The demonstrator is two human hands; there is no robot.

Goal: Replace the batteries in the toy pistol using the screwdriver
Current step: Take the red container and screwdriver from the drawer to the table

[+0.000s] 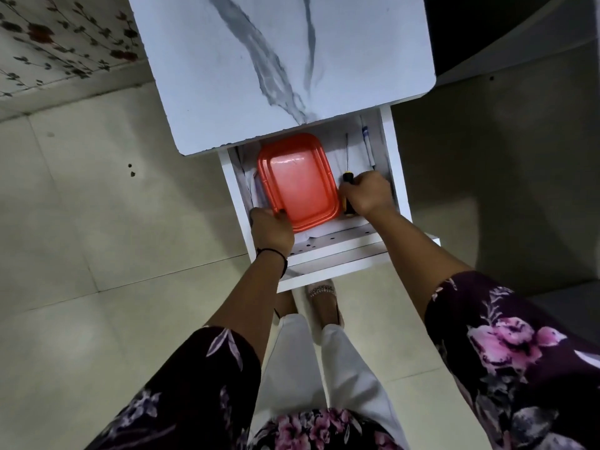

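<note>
Screwdriver (pixel 348 190) lies at the right edge of the open drawer (pixel 401 190), its black-and-yellow handle wrapped in the right hand (pixel 368 194), grip closed on it, arm reaching straight down. The left hand (pixel 271 227) clamps the near left corner of the orange tray (pixel 297 180). Farther in, a pen (pixel 367 144) lies along the drawer's right wall, under the marble bench (pixel 227 60).

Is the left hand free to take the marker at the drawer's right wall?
Probably not: the left hand grips the red tray, and the right hand, closed on the screwdriver, sits before the marker.
</note>
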